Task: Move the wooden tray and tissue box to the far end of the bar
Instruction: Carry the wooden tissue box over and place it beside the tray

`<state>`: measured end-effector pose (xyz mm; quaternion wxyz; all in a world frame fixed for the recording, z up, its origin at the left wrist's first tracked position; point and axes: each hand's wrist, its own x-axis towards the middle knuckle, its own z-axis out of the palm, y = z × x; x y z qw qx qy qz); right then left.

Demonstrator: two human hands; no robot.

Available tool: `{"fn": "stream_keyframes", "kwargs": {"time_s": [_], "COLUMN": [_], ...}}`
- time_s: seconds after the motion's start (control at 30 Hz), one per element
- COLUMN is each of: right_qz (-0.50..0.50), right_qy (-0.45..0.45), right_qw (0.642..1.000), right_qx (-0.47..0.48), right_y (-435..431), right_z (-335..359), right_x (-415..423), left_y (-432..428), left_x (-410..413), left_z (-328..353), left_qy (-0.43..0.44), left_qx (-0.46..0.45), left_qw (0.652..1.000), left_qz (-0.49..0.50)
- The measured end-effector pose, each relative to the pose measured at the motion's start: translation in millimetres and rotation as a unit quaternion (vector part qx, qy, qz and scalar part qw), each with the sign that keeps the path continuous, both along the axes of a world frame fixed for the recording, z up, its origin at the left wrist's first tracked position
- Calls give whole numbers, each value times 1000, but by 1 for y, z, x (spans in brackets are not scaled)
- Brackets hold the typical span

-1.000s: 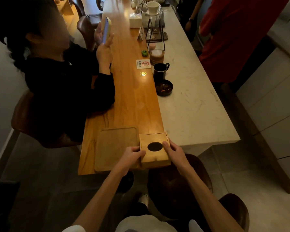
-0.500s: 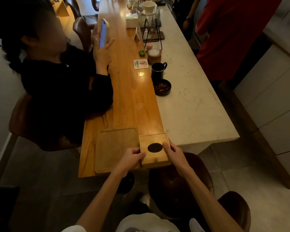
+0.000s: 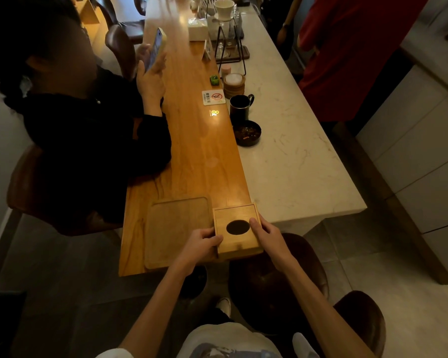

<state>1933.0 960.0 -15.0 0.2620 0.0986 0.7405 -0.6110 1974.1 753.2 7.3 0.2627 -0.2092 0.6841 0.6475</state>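
While both hands remained clamped on the tissue box exactly as a second earlier, only the viewpoint had drifted slightly; box and tray had not moved. The left hand gripped the box's left side, the right hand its right side, thumb beside the dark oval opening, whose contents could not be seen. The box stood at the near end of the wooden bar, touching the right edge of the empty wooden tray. Farther along the bar from the box stood a black mug, interior too dark to read, and a dark bowl holding dark bits.
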Motion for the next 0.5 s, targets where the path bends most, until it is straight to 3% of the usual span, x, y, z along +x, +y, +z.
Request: {"fn": "stream_keyframes", "kwargs": {"time_s": [0.33,0.5], "right_qz": [-16,-10], "right_qy": [0,10], "right_qw": [1000,1000], "right_qx": [-26,-13], "right_y": [5,3], "right_z": [-8,-5], "right_x": [0,1], "left_y": [-7,-6], "left_x": [-4,-2], "left_z": [-3,-4], "left_qy": [-10,28], "left_qx": [-2,-42], "left_qw": [1000,997], "left_qz": [-17,-50]}}
